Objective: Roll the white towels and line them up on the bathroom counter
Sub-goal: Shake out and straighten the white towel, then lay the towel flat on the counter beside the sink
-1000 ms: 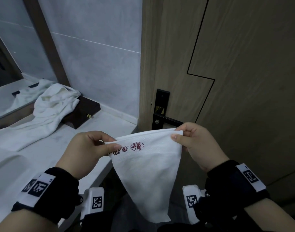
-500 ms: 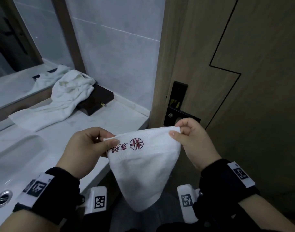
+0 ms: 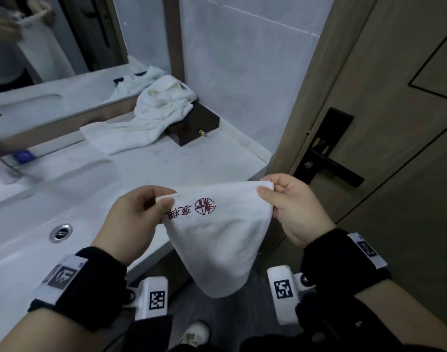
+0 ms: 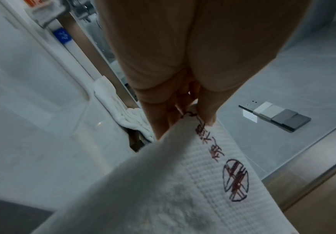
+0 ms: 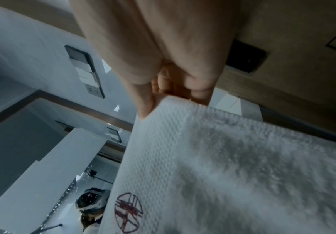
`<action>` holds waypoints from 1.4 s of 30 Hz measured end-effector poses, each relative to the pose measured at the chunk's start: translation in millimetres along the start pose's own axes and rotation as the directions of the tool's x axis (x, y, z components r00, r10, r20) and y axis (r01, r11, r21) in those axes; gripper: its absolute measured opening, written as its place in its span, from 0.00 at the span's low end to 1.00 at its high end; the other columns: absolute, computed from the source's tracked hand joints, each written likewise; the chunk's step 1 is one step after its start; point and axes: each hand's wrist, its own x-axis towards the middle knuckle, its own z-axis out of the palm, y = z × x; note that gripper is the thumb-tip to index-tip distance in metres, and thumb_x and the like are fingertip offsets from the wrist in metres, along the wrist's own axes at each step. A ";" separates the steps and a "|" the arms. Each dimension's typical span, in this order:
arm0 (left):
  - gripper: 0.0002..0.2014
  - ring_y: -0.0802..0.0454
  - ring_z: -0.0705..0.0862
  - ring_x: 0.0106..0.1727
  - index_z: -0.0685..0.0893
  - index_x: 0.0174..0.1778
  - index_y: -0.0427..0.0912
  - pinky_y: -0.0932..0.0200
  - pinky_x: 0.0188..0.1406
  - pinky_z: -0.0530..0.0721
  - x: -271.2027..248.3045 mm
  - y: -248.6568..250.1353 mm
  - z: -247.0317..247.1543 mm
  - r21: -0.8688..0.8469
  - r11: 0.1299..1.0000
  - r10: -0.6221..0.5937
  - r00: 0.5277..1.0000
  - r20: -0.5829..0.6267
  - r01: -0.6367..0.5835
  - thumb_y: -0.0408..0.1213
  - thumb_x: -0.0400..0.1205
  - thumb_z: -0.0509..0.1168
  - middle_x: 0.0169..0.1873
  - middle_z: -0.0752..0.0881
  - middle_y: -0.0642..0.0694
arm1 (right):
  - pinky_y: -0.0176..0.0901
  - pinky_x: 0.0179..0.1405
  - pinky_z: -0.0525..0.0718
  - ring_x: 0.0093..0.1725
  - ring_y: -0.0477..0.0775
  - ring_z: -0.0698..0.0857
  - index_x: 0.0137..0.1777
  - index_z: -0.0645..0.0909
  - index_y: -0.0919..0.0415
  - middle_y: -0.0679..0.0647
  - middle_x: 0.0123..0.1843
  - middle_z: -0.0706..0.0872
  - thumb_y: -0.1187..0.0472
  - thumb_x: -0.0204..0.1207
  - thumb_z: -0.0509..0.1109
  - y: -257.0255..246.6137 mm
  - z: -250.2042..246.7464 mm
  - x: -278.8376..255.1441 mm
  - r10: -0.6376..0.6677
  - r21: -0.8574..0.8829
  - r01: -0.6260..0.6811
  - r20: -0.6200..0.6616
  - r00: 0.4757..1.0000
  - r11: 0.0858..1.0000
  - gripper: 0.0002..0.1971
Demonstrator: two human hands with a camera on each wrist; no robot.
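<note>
A small white towel [image 3: 222,240] with a red embroidered logo hangs in the air in front of the counter's edge, folded and drooping to a rounded bottom. My left hand [image 3: 138,219] pinches its upper left corner and my right hand [image 3: 291,207] pinches its upper right corner. The wrist views show the same cloth close up, the towel [image 4: 183,190] under my left fingers and the towel [image 5: 233,166] under my right fingers. A second white towel [image 3: 151,118] lies crumpled at the back of the white counter [image 3: 192,158], partly draped over a dark wooden box [image 3: 194,128].
A white sink basin [image 3: 34,219] with a metal drain [image 3: 61,232] lies left of the hands. A mirror [image 3: 52,39] runs along the back. On the right stands a wooden door [image 3: 384,118] with a black handle [image 3: 329,166]. A blue item [image 3: 23,156] sits at far left.
The view has swung left and down, bringing the sink and mirror into sight. Both hands keep pinching the towel's top corners and have carried it over toward the counter edge.
</note>
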 end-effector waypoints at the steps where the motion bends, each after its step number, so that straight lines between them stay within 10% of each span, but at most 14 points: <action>1: 0.07 0.49 0.91 0.43 0.90 0.46 0.51 0.44 0.50 0.90 -3.9 -2.1 -2.5 -0.020 1.000 -0.018 1.000 -0.021 0.018 0.45 0.76 0.68 0.41 0.92 0.49 | 0.46 0.45 0.85 0.43 0.54 0.87 0.44 0.86 0.55 0.59 0.43 0.90 0.64 0.72 0.72 2.4 4.6 0.7 0.011 0.005 -0.011 0.018 1.000 1.000 0.04; 6: 0.08 0.50 0.87 0.38 0.86 0.44 0.47 0.42 0.38 0.92 -20.6 -11.1 -13.2 -0.006 0.999 -0.052 0.995 -0.083 0.051 0.45 0.78 0.66 0.38 0.87 0.51 | 0.56 0.55 0.76 0.48 0.58 0.80 0.46 0.83 0.58 0.61 0.45 0.85 0.64 0.78 0.69 15.1 25.2 7.3 0.025 -0.080 -0.022 0.041 0.999 0.997 0.02; 10: 0.04 0.55 0.79 0.29 0.85 0.45 0.48 0.55 0.26 0.83 -24.7 -23.8 -18.4 0.042 0.997 -0.058 0.990 -0.131 0.064 0.41 0.81 0.66 0.32 0.85 0.54 | 0.43 0.48 0.76 0.43 0.48 0.79 0.44 0.82 0.54 0.50 0.39 0.83 0.64 0.80 0.68 21.4 37.3 19.0 0.004 -0.141 0.004 0.058 0.998 0.990 0.05; 14: 0.03 0.58 0.83 0.35 0.86 0.44 0.50 0.56 0.37 0.80 -18.9 -32.5 -26.0 0.100 0.991 -0.067 0.973 -0.220 0.091 0.38 0.82 0.68 0.38 0.88 0.57 | 0.29 0.30 0.75 0.31 0.38 0.75 0.42 0.78 0.49 0.39 0.31 0.78 0.58 0.78 0.67 33.3 51.4 33.0 0.005 -0.242 0.008 0.054 0.999 0.970 0.04; 20: 0.15 0.57 0.80 0.25 0.90 0.50 0.57 0.68 0.23 0.78 -0.2 -36.7 -48.2 -0.155 0.978 -0.170 0.960 -0.224 0.137 0.37 0.71 0.80 0.37 0.86 0.59 | 0.41 0.34 0.73 0.31 0.41 0.74 0.41 0.77 0.46 0.41 0.32 0.78 0.50 0.73 0.66 46.9 75.0 57.0 0.047 -0.311 -0.051 -0.021 0.999 0.949 0.03; 29: 0.30 0.50 0.84 0.33 0.89 0.55 0.51 0.54 0.45 0.83 36.6 -72.5 -88.6 -0.320 0.902 -0.271 0.957 0.104 0.290 0.38 0.56 0.85 0.30 0.85 0.47 | 0.50 0.39 0.86 0.38 0.55 0.88 0.50 0.78 0.61 0.58 0.43 0.89 0.70 0.70 0.78 49.6 94.8 95.6 0.175 -0.184 -0.188 -0.084 0.981 0.965 0.14; 35: 0.11 0.47 0.88 0.39 0.92 0.42 0.44 0.51 0.49 0.83 55.2 -96.8 -93.1 -0.223 0.912 -0.342 0.938 0.053 0.345 0.26 0.68 0.80 0.38 0.92 0.41 | 0.49 0.43 0.89 0.40 0.55 0.91 0.50 0.82 0.63 0.60 0.45 0.90 0.69 0.66 0.81 59.7 108.8 119.6 0.246 -0.190 -0.267 -0.128 0.961 0.945 0.15; 42: 0.12 0.50 0.88 0.37 0.90 0.29 0.47 0.53 0.45 0.86 76.1 -126.5 -89.6 -0.262 0.882 -0.419 0.906 -0.055 0.392 0.24 0.70 0.78 0.33 0.90 0.43 | 0.46 0.47 0.89 0.49 0.60 0.91 0.54 0.85 0.69 0.62 0.49 0.92 0.71 0.68 0.78 76.2 113.0 141.5 0.398 -0.107 -0.391 0.046 0.916 0.914 0.14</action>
